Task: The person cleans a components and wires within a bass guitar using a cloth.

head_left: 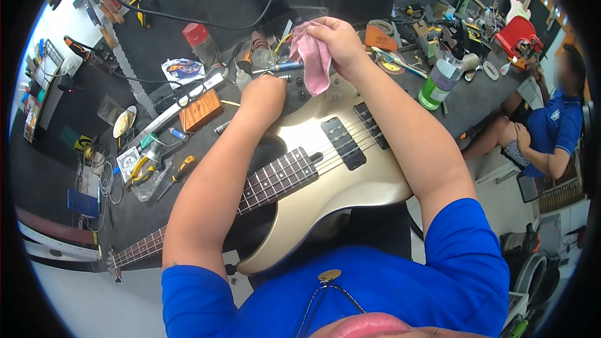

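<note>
A gold bass guitar (pixel 369 178) lies across the bench edge in front of me, its dark fretboard (pixel 282 178) running down to the left. My right hand (pixel 340 40) is closed on a pink cloth (pixel 311 62), which hangs down above the far side of the guitar body. Beyond the guitar's upper edge, my left hand (pixel 264 95) is curled with its knuckles up. A small metal cylinder shows at its fingertips, but what the fingers hold is hidden. A blue marker-like tube (pixel 285 67) and several small dark knobs (pixel 300 87) lie between the hands.
Left on the bench are a wooden block (pixel 200 111), a yellow-black screwdriver (pixel 178 175), pliers (pixel 143 174) and a red-capped bottle (pixel 198 36). A green-labelled bottle (pixel 438 81) stands right of my arm. A person in blue (pixel 554 125) sits at the far right.
</note>
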{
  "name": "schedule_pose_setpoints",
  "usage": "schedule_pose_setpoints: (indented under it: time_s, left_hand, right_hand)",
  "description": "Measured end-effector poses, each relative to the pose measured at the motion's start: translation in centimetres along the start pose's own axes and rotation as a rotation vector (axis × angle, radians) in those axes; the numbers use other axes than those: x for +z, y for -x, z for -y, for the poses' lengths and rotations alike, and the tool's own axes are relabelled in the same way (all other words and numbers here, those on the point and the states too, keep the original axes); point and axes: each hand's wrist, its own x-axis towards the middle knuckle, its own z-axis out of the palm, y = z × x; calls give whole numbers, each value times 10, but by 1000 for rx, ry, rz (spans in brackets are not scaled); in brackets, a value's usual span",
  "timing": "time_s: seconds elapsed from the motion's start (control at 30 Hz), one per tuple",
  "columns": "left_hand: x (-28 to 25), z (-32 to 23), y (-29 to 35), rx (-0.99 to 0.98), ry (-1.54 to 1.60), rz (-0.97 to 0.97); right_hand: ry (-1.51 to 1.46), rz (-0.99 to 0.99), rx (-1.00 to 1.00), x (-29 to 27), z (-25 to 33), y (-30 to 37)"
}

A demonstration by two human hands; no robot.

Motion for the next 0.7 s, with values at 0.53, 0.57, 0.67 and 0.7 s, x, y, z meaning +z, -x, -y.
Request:
schedule_pose_setpoints:
  time_s: [0.53,0.57,0.67,0.7]
  left_hand:
    - [-26,13,-5,-211,1973,-297]
    - [-28,11,-5,-238,1971,-275]
    - [-28,15,-6,-209,1930,-253]
    - [-24,14,-7,-188,1890,-258]
  right_hand:
    - [440,259,-181,26,-4,17]
    - [659,252,-354,27,-5,20]
    - [854,187,-548,40,-3,24]
    - [857,155,-534,39,-7,22]
